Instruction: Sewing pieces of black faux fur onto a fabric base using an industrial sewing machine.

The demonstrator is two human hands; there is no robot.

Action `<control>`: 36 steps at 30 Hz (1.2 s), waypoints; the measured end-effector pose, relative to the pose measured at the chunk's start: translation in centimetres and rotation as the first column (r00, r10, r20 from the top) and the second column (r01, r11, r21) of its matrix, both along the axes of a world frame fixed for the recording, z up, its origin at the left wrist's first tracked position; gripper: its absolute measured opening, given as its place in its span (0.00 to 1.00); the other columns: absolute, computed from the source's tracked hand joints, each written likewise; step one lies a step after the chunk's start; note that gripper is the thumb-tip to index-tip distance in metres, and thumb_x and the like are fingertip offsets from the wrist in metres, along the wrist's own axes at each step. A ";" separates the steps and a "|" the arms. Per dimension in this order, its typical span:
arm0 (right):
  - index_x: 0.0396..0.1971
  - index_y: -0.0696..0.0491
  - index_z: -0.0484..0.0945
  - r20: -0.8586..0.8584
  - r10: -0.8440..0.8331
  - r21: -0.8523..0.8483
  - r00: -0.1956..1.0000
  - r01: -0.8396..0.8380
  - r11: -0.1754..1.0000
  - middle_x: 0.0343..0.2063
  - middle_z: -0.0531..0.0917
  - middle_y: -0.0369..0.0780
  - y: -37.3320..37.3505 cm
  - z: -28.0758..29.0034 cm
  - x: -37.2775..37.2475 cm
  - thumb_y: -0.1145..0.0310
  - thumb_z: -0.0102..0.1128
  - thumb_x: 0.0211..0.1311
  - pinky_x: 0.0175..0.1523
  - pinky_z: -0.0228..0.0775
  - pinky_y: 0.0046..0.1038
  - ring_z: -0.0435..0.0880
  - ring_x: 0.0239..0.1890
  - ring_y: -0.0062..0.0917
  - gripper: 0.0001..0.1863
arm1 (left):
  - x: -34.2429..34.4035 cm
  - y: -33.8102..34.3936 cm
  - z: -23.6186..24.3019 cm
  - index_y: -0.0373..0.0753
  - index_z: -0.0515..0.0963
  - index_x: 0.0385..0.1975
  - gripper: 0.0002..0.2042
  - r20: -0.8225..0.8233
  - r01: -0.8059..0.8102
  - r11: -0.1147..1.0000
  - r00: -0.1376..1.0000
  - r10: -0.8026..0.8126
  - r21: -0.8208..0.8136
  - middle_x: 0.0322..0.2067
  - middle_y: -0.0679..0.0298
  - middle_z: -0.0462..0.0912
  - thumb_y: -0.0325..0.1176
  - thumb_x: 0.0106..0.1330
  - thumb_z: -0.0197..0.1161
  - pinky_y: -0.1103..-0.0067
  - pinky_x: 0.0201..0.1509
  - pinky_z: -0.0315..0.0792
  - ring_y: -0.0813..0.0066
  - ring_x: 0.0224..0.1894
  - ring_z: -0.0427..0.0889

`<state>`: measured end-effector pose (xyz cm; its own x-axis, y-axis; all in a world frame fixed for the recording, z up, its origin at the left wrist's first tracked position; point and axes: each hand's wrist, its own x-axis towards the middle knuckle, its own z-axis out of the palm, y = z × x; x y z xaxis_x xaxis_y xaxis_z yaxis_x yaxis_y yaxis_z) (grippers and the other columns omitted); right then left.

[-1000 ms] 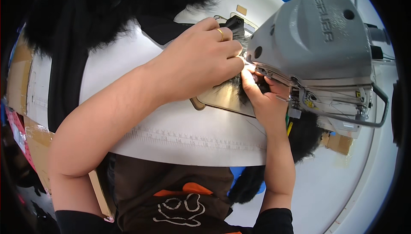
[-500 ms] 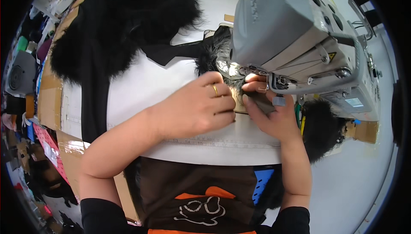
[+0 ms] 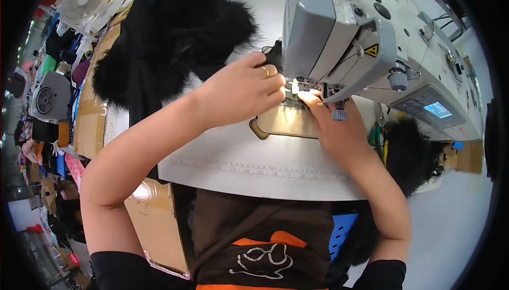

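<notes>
My left hand (image 3: 244,88), wearing a gold ring, is closed in a pinch just left of the presser foot (image 3: 295,86) of a grey sewing machine (image 3: 310,25); what its fingertips hold is hidden. Black fabric (image 3: 273,51) lies just beyond it. My right hand (image 3: 339,131) reaches under the machine head from the right, fingers closed on dark furry fabric (image 3: 299,104) beside the lit foot and partly hidden by the machine. A large pile of black fur and cloth (image 3: 175,19) covers the table's back left. The metal bed plate (image 3: 281,123) shows below my hands.
The white table (image 3: 238,184) has a printed ruler near its front edge. Green-handled snips (image 3: 377,136) and more black fur (image 3: 403,157) are right of my right hand. A control panel (image 3: 437,111) faces me. A cardboard box (image 3: 154,216), fan (image 3: 85,1) and clutter fill the left.
My head view has shifted, showing more clutter at left. Since half a second ago my left hand has risen toward the back of the foot; my right hand stays beside it.
</notes>
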<state>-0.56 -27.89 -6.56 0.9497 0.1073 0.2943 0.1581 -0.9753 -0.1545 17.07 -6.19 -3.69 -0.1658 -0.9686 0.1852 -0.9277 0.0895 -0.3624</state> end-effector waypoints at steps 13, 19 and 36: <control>0.54 0.46 0.80 -0.073 0.135 0.107 0.988 -0.127 0.986 0.51 0.84 0.37 1.3 1.4 -0.8 0.73 0.66 0.62 0.62 0.73 0.44 0.84 0.52 0.39 0.19 | -2.3 -0.5 -0.5 0.41 0.81 0.38 0.09 -0.099 0.062 0.994 0.993 -0.070 -0.087 0.35 0.69 0.79 0.36 0.62 0.64 0.74 0.54 0.70 0.72 0.44 0.80; 0.56 0.45 0.81 0.067 0.149 -0.023 0.986 -0.148 0.989 0.48 0.83 0.36 0.8 0.4 0.0 0.74 0.65 0.60 0.58 0.75 0.41 0.83 0.51 0.37 0.22 | -1.6 0.1 0.1 0.42 0.78 0.35 0.07 -0.232 0.047 0.996 0.971 -0.063 -0.076 0.33 0.70 0.78 0.37 0.64 0.65 0.74 0.51 0.69 0.73 0.41 0.80; 0.54 0.46 0.82 0.042 0.283 -0.142 0.958 -0.275 0.951 0.54 0.82 0.29 0.1 1.0 -0.5 0.67 0.61 0.64 0.56 0.78 0.34 0.84 0.54 0.24 0.18 | -1.8 -0.2 2.0 0.42 0.77 0.30 0.03 -0.158 0.274 0.961 0.951 -0.265 0.042 0.34 0.69 0.81 0.31 0.62 0.64 0.72 0.58 0.74 0.72 0.44 0.84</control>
<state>-1.08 -27.77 -5.53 0.8570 0.4076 0.3152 0.4317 -0.9020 -0.0074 15.30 -6.37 -1.69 -0.3973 -0.9021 0.1685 -0.9090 0.3616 -0.2072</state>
